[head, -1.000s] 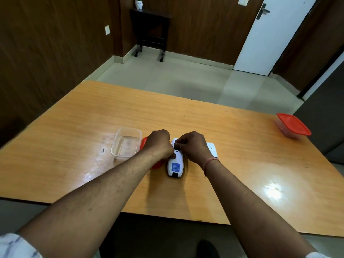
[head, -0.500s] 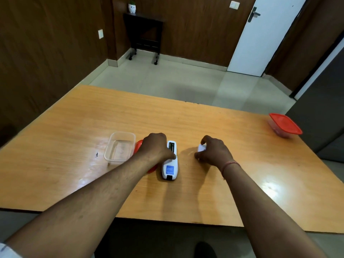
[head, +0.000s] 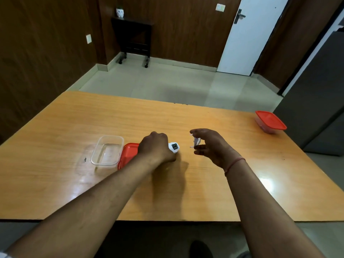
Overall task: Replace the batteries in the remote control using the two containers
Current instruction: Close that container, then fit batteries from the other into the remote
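Note:
My left hand (head: 155, 148) is closed around the white remote control (head: 174, 147), lifted so only its far end with a dark opening shows past my knuckles. My right hand (head: 209, 146) hovers just right of it, above the table, pinching a thin white piece, the battery cover (head: 196, 141), between thumb and fingers. An open clear container (head: 108, 150) stands to the left of my left hand, with its red lid (head: 128, 153) lying beside it, partly under my wrist. A second clear container with a red lid on (head: 270, 121) sits at the table's far right.
The wooden table (head: 204, 192) has bare surface in front of and behind my hands. Beyond it lie a tiled floor, a dark side table (head: 133, 36) against the wall and a white door (head: 249, 34). A grey cabinet (head: 320, 108) stands at the right.
My right hand came off the remote, moved right and lifted with the white cover. My left hand raised the remote off the table and tipped its end up.

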